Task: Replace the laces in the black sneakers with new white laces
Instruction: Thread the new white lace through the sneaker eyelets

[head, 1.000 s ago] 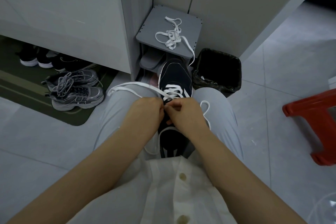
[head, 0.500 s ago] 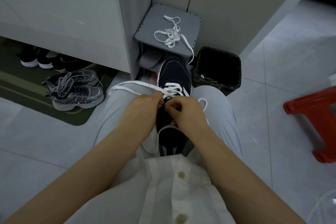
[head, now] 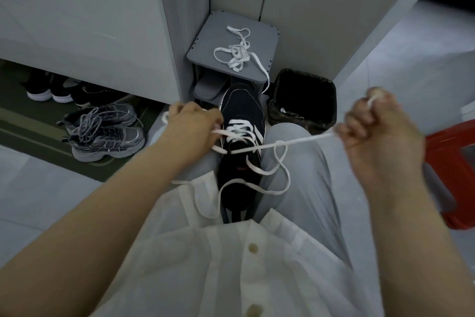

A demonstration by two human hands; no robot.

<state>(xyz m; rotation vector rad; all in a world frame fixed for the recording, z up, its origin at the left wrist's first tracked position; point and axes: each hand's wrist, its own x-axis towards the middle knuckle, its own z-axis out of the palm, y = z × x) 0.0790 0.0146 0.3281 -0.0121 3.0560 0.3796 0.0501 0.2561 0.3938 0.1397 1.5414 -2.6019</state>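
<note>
1. The black sneaker [head: 243, 121] lies toe-away between the person's knees, on the lap, with a white lace [head: 290, 142] crossed through its lower eyelets.
2. The left hand [head: 191, 126] rests just left of the sneaker, fingers curled and pressed together on one end of the lace at the eyelets.
3. The right hand [head: 380, 131] is raised well to the right of the sneaker, fingers closed in a fist around the other end, which runs taut from the eyelets to the hand.
4. Slack loops of the lace hang over the sneaker's tongue and heel.
5. Beyond the sneaker's toe stands a grey shoe rack [head: 205, 46] with a second white lace [head: 237, 51] heaped on top.
6. A black bin [head: 303, 98] sits right of the toe; grey trainers [head: 102, 131] lie far left of the sneaker.
</note>
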